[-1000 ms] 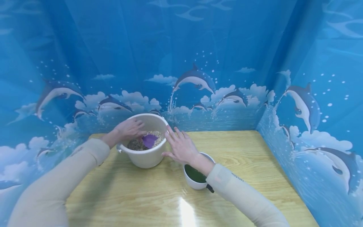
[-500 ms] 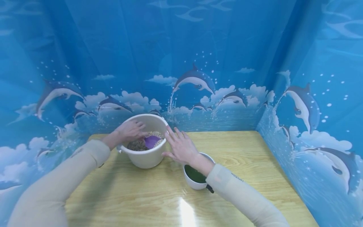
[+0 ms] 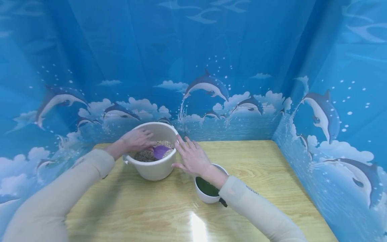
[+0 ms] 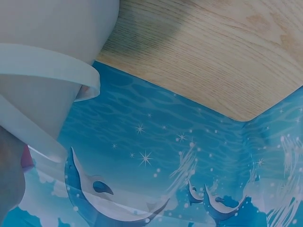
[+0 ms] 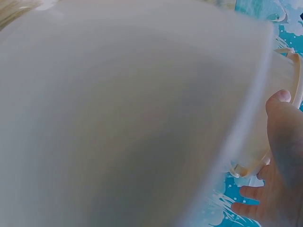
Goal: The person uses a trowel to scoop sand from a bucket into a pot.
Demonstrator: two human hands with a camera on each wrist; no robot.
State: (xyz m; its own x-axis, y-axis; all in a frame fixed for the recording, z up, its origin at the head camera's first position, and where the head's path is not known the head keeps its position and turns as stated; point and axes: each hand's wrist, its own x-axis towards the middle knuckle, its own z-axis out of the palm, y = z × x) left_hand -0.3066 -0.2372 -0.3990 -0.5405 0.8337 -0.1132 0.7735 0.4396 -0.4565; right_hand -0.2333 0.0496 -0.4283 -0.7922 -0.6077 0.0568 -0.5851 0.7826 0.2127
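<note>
A cream plastic bucket (image 3: 155, 168) stands upright on the wooden table (image 3: 257, 174), its round mouth facing up and its vertical axis straight, a pale handle band lying against its wall. It is about half filled with a mix of pale and darker grain (image 3: 145, 155). Inside the bucket, on top of the grain, lies a purple scoop (image 3: 160, 151), its blade flat and pointing toward the bucket's right rim, its long axis running from left to right across the opening. The left hand (image 3: 137, 140) reaches over the bucket's left rim with fingers curled down at the scoop's near end; the grip itself is hidden, so whether it pinches the handle cannot be told for sure. The right hand (image 3: 191, 157) rests flat against the outside of the bucket's right wall, fingers straight and spread, holding nothing. Just right of the bucket and nearer the person stands a small white bowl (image 3: 205, 196) of dark green contents, partly under the right wrist.
</note>
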